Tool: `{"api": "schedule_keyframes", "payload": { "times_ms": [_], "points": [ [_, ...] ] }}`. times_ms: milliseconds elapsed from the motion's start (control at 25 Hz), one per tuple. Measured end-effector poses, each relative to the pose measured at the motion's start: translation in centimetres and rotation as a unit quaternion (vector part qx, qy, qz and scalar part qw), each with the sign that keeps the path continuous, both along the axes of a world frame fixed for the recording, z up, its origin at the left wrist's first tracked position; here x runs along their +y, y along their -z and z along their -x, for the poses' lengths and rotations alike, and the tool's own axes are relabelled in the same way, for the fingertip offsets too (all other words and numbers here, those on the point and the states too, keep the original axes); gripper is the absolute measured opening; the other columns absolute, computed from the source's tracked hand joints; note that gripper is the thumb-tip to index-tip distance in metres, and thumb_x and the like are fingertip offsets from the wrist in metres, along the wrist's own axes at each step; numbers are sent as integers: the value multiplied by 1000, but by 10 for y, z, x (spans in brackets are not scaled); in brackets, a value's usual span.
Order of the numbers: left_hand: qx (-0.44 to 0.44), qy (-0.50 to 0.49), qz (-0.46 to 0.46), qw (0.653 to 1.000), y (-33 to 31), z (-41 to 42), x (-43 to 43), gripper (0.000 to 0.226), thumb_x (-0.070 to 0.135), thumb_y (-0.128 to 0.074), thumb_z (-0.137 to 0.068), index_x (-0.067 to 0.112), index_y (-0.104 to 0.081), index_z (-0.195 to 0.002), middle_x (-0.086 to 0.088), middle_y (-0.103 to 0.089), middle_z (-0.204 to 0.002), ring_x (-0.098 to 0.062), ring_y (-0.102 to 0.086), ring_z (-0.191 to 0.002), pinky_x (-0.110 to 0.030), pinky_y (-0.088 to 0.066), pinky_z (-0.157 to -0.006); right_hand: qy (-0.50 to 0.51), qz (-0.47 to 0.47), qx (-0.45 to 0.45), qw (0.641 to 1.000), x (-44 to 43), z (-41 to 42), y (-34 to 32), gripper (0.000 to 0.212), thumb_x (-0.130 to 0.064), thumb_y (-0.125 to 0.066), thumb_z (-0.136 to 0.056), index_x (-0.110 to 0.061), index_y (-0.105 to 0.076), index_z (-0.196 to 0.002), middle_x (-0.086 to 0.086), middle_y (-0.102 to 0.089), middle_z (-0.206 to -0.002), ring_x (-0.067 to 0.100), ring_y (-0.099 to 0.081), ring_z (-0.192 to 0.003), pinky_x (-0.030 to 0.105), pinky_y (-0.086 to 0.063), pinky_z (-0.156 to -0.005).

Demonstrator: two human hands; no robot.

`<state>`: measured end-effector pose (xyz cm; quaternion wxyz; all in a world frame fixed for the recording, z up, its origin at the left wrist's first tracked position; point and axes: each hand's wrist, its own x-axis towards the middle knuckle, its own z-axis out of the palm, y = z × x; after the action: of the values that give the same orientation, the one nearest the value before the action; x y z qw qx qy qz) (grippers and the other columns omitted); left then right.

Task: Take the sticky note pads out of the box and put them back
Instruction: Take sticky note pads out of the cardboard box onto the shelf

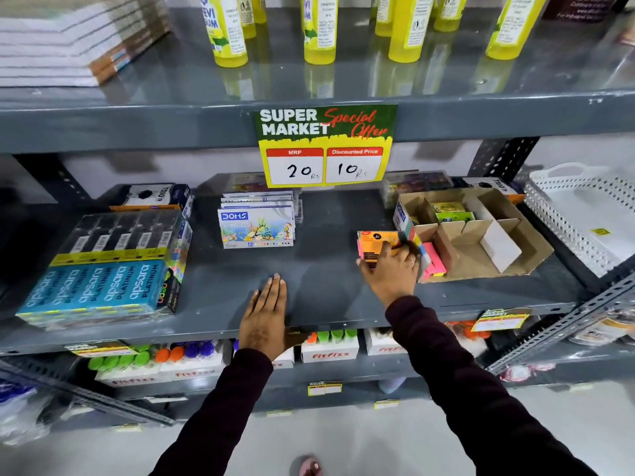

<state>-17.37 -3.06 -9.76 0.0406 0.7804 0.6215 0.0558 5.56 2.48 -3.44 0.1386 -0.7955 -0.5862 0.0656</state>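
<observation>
At the far left of the grey shelf lay the blue pencil boxes, and behind the middle stood the small crayon packs; neither was part of the work. The left hand lay flat on the front part of the shelf, palm down, its fingers straight and pressed close together, holding nothing. It seemed only to give support to the body.

Further right, the right hand was on a sticky note pad, orange and pink under a clear wrapper. The fingers were curled over the pad from above and from its right side, and the thumb was at its left lower corner, so the pad was pinched between them. The pad stood on the shelf just beside the left wall of the cardboard box, outside it. I could not tell whether its bottom touched the shelf or was a little lifted.

Inside the box, more pink and yellow pads stayed in the near left compartment, and some yellow and green ones in a back compartment. The other compartments looked empty.

In my judgement the step in hand was the taking out: one pad was out and others waited. The next move, I think, called for releasing this pad on the free shelf area and then reaching into the narrow near compartment, where the cardboard dividers leave little room for fingers.
</observation>
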Motion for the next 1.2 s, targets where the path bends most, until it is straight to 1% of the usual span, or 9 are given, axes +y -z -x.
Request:
{"api": "schedule_keyframes", "payload": {
  "times_ms": [80,200,320,480,600,760,880,1080,1200],
  "points": [
    [12,3,15,1000,3,2,1,114,85,-20,-68,-4,-28,-138,-21,-32,-146,-33,-32,-133,-49,-23,-107,2,-67,-35,997,2,8,-5,63,-44,-60,-82,5,-47,-121,38,-52,-116,50,-50,-110,54,-38,-102],
    [-2,-10,2,1000,3,1,2,113,77,-51,-66,0,-16,-142,-16,-18,-151,-28,-22,-138,-41,-11,-111,-51,-109,-96,988,4,33,-11,61,-49,-55,-80,4,-54,-111,31,-60,-98,44,-57,-97,52,-43,-98],
    [-3,-10,-7,1000,5,0,2,117,70,-61,-67,5,1,-142,-8,1,-151,-21,-6,-141,-35,0,-113,-118,-72,-96,986,12,68,-3,62,-51,-67,-72,1,-60,-105,27,-64,-91,43,-63,-89,53,-48,-97],
    [-22,-18,12,1000,3,-1,1,112,67,-61,-61,1,-20,-142,-16,-24,-150,-29,-24,-137,-45,-12,-110,-155,20,-88,984,35,85,10,64,-51,-58,-83,-1,-51,-122,35,-54,-123,48,-48,-120,58,-21,-117],
    [-18,-14,9,1000,3,-2,2,109,68,-57,-59,-2,-30,-138,-19,-33,-146,-31,-32,-133,-51,-20,-106,-162,50,-114,979,41,77,11,64,-55,-41,-90,-3,-48,-128,33,-45,-136,45,-36,-131,57,-3,-119],
    [-27,-21,6,999,3,-2,1,109,74,-43,-61,0,-27,-140,-17,-30,-148,-28,-28,-135,-44,-20,-110,-114,6,-112,987,30,47,-5,63,-59,-54,-81,-1,-65,-105,32,-61,-113,47,-55,-113,63,-29,-111],
    [-12,-20,9,1000,3,-3,0,111,79,-41,-63,0,-26,-140,-17,-31,-148,-28,-29,-135,-44,-19,-110,-52,41,-60,996,16,12,-6,62,-47,-60,-82,-2,-50,-124,36,-40,-138,49,-37,-130,60,-15,-115],
    [10,-20,16,1000,1,-2,0,114,87,-17,-68,-1,-29,-139,-19,-33,-146,-30,-31,-134,-47,-19,-107,-40,-24,-60,997,3,10,-2,50,-31,-64,-80,-3,-51,-118,33,-50,-125,52,-48,-116,62,-22,-112],
    [8,-19,19,1000,1,-2,0,113,82,-42,-65,-2,-28,-139,-18,-33,-147,-30,-31,-134,-46,-19,-108,-64,-77,-78,992,-4,29,1,46,-32,-68,-75,-4,-56,-110,32,-57,-117,53,-55,-109,64,-30,-108]
  ]
}}
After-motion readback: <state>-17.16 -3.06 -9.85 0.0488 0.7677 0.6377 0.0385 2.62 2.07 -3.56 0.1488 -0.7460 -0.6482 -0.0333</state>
